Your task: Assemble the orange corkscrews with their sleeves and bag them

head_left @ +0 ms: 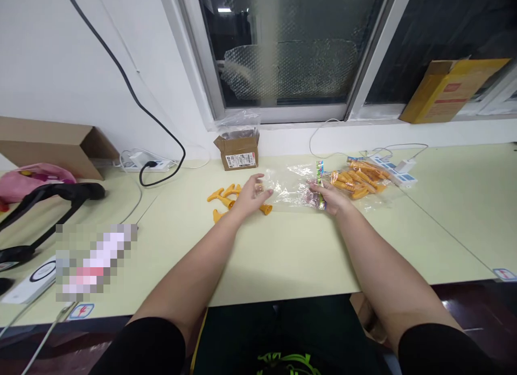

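A clear plastic bag [285, 189] lies stretched flat between my hands, with a colourful printed strip at its right end. My right hand [334, 198] is closed on the bag at that strip. At the bag's other end is my left hand [249, 197], its thumb and fingers apart; whether it touches the film I cannot tell. Several orange-yellow plastic pieces [226, 201] with branching ends lie beside and partly under the left hand. Just beyond the right hand sits a filled clear bag [359, 178] of similar orange pieces.
A small open cardboard box [240, 151] stands against the wall. Power strips [398, 173] with cables lie along the back. At left are a larger carton [48, 140], a pink item [38, 181], a black strap [76, 194] and a white flat device [34, 280].
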Tool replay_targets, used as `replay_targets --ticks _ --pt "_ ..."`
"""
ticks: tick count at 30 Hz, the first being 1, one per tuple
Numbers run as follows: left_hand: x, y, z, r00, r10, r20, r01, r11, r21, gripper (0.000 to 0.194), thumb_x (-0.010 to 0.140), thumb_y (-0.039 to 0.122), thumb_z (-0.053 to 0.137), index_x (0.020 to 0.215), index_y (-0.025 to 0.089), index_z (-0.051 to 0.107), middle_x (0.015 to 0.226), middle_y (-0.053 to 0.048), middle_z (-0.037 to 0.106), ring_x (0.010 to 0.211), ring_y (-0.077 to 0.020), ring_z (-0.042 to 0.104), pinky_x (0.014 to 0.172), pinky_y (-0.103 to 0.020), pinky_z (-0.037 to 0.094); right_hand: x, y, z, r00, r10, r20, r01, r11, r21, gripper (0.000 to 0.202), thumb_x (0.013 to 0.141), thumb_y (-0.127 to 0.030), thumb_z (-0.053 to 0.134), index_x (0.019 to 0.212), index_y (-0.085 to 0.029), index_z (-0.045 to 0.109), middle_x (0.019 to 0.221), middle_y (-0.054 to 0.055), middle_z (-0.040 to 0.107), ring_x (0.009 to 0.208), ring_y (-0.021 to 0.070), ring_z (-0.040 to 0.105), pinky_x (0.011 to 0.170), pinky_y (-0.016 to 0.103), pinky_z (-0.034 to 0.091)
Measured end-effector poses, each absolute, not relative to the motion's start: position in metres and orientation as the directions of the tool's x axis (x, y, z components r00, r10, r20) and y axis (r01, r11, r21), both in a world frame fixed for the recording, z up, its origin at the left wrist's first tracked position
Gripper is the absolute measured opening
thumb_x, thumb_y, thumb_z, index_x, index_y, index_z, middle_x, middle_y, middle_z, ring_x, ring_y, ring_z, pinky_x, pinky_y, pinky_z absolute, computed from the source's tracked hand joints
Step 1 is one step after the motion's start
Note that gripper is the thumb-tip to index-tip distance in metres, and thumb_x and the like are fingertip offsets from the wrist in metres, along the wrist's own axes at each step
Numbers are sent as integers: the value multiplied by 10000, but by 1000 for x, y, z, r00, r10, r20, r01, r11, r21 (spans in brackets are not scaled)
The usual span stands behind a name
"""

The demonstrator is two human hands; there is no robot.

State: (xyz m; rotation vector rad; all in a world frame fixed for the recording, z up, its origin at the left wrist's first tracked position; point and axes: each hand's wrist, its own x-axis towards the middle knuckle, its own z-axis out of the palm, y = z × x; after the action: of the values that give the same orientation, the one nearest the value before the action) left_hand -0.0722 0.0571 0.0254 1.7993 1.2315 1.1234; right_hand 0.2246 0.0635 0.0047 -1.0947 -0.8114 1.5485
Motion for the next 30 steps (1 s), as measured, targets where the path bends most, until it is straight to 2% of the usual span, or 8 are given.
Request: replay_targets --ticks 4,7,12,16,20,24,27,30 --pt "-63 63 23 -139 932 335 40 -332 942 685 759 324 801 1338 284 437 1413 -122 449 1164 -226 644 998 -411 538 218 67 6 42 994 -98 -594 -54 -803 359 663 -204 907 909 -249 650 784 -45 739 682 152 722 710 313 668" --pt "-53 52 21 -287 937 201 -157 -253 955 670 735 272 839 1277 271 446 1360 -108 492 1195 -206 631 1060 -388 508 206 63 7 -8 1000 -19 -696 -20 -718 347 655 -201 908 859 -265 634 820 -57 763 766 158 745 821 335 656" --pt "-40 30 20 5 996 -88 -521 78 850 533 777 358 852 1184 239 529 1180 -85 673 1111 -204 694 1072 -407 509 174 42 11 -293 956 16 -599 -170 -782 300 681 -266 893 886 -224 679 1016 36 801 991 253 766 958 422 606" --pt "-41 30 19 52 999 -6 -524 32 851 467 762 415 869 1093 187 632 1066 -86 733 1014 -203 726 1047 -401 525 165 32 15 -415 910 -6 -463 -217 -860 324 709 -310 870 945 -203 675 1062 78 797 938 262 772 948 437 591" --pt "-55 37 13 20 1000 9 -426 0 905 440 754 451 860 1049 183 673 1027 -94 746 936 -235 742 959 -458 570 184 39 21 -307 951 33 -498 -131 -857 422 735 -452 833 1041 -266 609 982 17 792 846 230 764 830 390 605" --pt "-71 41 7 165 986 -9 -232 48 972 441 794 465 809 1117 195 679 1126 -114 737 877 -245 744 828 -447 609 210 45 25 -303 953 10 -425 -126 -896 454 725 -464 846 1057 -309 579 1028 20 793 877 213 753 765 327 578" --pt "-74 39 6 266 964 -20 -161 65 985 641 780 438 826 1331 226 574 1249 -138 705 819 -220 741 749 -411 626 217 44 24 -417 908 -32 -296 -169 -940 341 731 -439 845 956 -245 678 1141 94 781 933 222 751 807 327 568" --pt "-71 38 5 234 972 4 -169 37 985 920 778 374 836 1530 295 312 1264 -140 699 757 -185 735 740 -399 632 212 45 18 -450 892 -27 -225 -142 -964 268 729 -399 849 893 -202 769 1103 105 786 905 208 740 852 338 568"
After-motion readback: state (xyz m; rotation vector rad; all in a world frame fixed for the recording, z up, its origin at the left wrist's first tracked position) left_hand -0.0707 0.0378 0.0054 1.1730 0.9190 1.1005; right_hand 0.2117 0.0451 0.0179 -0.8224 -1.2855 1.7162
